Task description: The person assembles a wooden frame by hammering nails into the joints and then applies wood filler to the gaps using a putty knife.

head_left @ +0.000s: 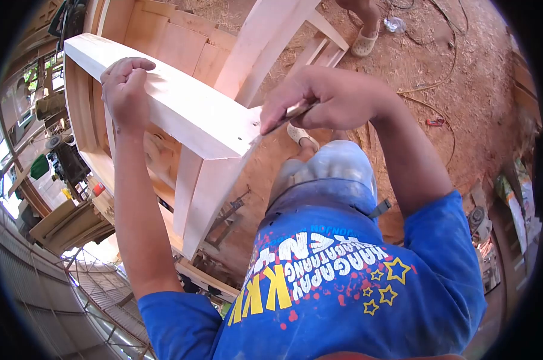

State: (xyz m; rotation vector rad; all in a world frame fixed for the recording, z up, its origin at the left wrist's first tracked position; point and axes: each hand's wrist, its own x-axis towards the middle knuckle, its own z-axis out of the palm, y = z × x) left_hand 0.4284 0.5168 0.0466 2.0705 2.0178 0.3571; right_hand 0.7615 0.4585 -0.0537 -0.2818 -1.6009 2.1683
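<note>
A pale wooden beam (187, 99) of a furniture-like frame runs diagonally across the upper left. My left hand (127, 93) lies over this beam with its fingers curled, gripping it. Near the beam's right end, my right hand (325, 99) is closed in a pinch around a thin flat blade-like tool (286, 118). The tool's edge is dark, and the fingers cover most of it, so its exact kind does not show. Small dark holes or spots mark the wood just left of the tool's tip.
Below the beam's corner, a tapered wooden leg (208, 201) extends downward. Another wooden upright (262, 48) rises behind. A person's foot in a clog (365, 43) stands on the dirt floor (421, 66). A cord (448, 75) crosses the ground, with a small red object (434, 122) nearby.
</note>
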